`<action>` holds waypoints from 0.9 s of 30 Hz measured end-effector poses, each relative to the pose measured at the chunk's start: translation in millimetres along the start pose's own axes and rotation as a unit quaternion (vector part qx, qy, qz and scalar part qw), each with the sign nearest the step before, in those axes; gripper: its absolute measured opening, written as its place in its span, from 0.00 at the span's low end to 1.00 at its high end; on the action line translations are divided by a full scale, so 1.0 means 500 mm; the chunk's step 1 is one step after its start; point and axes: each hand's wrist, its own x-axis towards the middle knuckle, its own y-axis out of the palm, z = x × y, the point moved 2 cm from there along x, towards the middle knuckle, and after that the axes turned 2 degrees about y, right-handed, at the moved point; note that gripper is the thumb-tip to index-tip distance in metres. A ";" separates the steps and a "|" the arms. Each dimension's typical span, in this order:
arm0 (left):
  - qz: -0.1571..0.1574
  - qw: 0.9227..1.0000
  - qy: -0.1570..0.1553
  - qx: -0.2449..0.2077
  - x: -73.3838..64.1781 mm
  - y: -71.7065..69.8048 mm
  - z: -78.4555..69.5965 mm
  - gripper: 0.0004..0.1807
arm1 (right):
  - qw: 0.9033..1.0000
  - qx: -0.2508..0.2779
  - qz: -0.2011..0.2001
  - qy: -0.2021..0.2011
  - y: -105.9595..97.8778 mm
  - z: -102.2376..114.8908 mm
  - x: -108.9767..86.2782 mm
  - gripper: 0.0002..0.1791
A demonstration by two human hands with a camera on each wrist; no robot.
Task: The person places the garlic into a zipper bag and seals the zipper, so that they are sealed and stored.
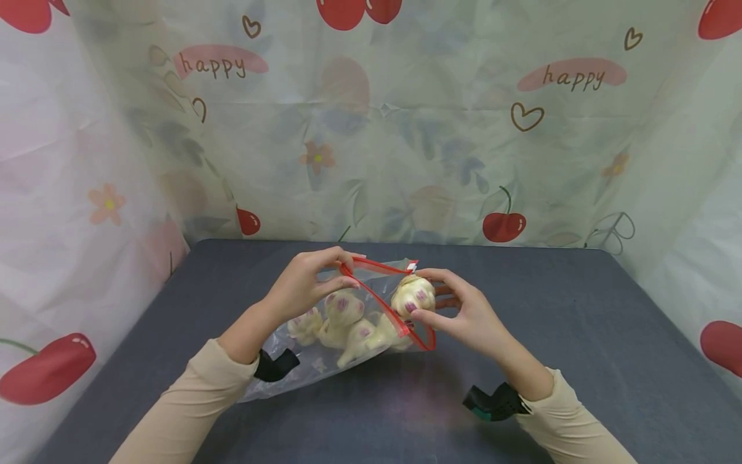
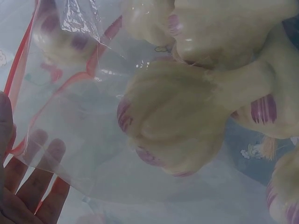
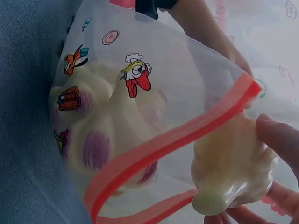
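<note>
A clear zip bag (image 3: 187, 60) with a red zip edge and small printed cartoons lies tilted on the table, its mouth spread toward the right. Several garlic bulbs (image 2: 173, 116), pale with purple patches, are inside it. My left hand (image 1: 310, 277) pinches the upper rim of the bag between thumb and fingers. Another garlic bulb (image 1: 413, 295) is in my right hand (image 1: 464, 309), gripped between thumb and fingers right at the mouth. In the right wrist view this bulb (image 3: 233, 163) sits beside the red zip strip (image 3: 168, 144). Whether it touches the strip I cannot tell.
The dark grey table (image 1: 556, 309) extends on both sides of the bag. Behind it hangs a printed curtain (image 1: 382, 154) with cherries and hearts. A thin looped cord (image 1: 614, 232) is at the back right edge. Both wrists carry black camera mounts (image 1: 495, 403).
</note>
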 end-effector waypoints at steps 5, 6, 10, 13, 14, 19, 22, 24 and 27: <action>0.001 1.000 0.001 0.000 0.001 0.000 -0.001 0.11 | 1.000 0.000 0.004 0.002 0.009 0.005 0.002 0.29; 0.000 1.000 0.002 0.000 0.001 0.000 -0.001 0.11 | 1.000 0.001 0.005 0.001 0.011 0.006 0.002 0.29; -0.001 1.000 0.005 0.003 0.001 0.000 -0.001 0.11 | 1.000 0.010 0.010 -0.002 0.018 0.012 0.004 0.30; -0.002 1.000 0.006 0.004 0.001 0.000 -0.001 0.11 | 1.000 0.012 0.011 -0.007 0.022 0.014 0.007 0.30; -0.002 1.000 0.007 0.003 0.001 0.001 -0.001 0.11 | 1.000 0.011 0.011 -0.009 0.024 0.015 0.007 0.30; -0.003 1.000 0.009 0.000 0.002 0.002 0.000 0.11 | 1.000 -0.002 0.010 -0.018 0.032 0.014 0.011 0.29; -0.003 1.000 0.011 0.000 0.002 0.002 0.000 0.11 | 1.000 -0.014 0.009 -0.019 0.037 0.015 0.014 0.29; -0.002 1.000 0.011 0.001 0.002 0.002 0.000 0.11 | 1.000 -0.022 0.009 -0.018 0.040 0.016 0.015 0.28; 0.000 1.000 0.011 0.002 0.003 0.003 0.000 0.11 | 0.999 -0.029 0.013 -0.015 0.044 0.018 0.018 0.28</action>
